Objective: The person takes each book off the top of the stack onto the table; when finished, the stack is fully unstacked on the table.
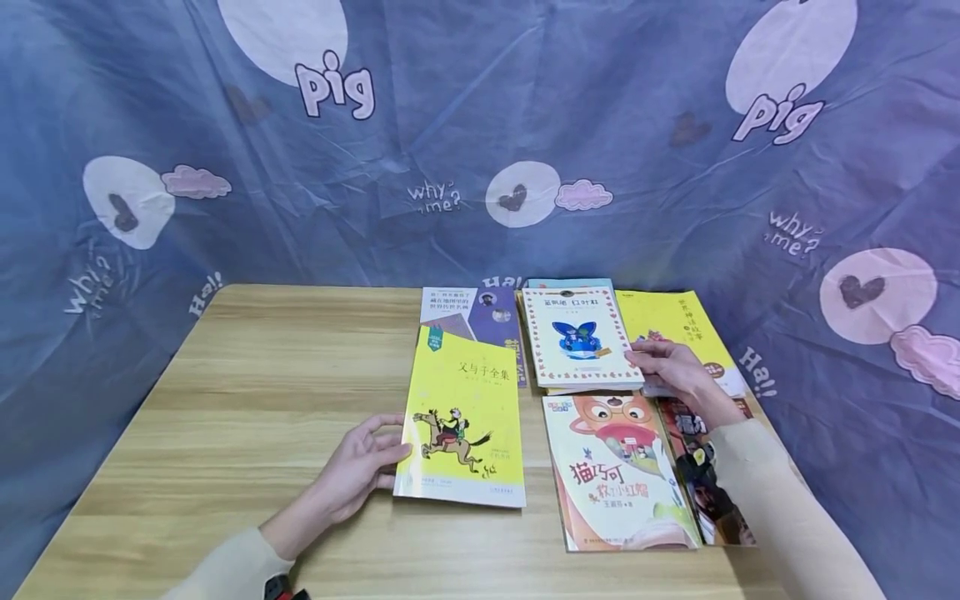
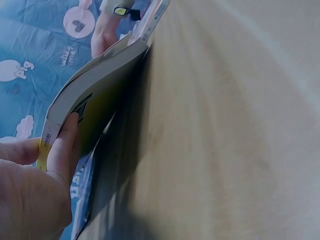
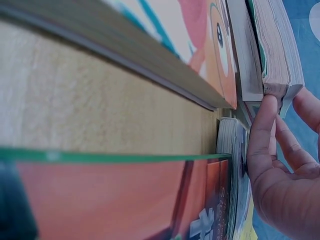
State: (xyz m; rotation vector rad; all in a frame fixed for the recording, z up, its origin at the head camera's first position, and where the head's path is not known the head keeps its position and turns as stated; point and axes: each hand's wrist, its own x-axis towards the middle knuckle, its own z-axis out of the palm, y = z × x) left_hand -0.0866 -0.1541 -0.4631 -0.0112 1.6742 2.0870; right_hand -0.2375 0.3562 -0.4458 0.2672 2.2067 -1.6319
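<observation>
Progress, judged from how things lie: part-way. Five or more books lie cover up on the surface (image 1: 300, 358), grouped toward the right: the fox-faced book (image 1: 622, 475) nearest the person, the dark book (image 1: 705, 492) beside it and partly under the forearm, the yellow mythology book (image 1: 675, 312) at the back right. Left to do: two books are in hand, neither yet released.

Left hand (image 1: 367, 462): grip pinches the yellow horse book (image 1: 465, 417) at its left edge, thumb on the cover side, fingers behind. Its underside shows in the left wrist view, so at least that edge is off the surface; in the head view its far end overlaps the purple and white covers (image 1: 450, 302) — contact there I cannot tell.

Right hand (image 1: 675, 375): grip pinches the white butterfly book (image 1: 577, 337) near its right lower corner. This book is over a pale blue book (image 1: 570, 283), just beyond the fox-faced one.

Orientation: horse book cover up, title end away from the person, long axis near to far, slightly skewed. Butterfly book likewise — title end away, far end leaning a little left.
</observation>
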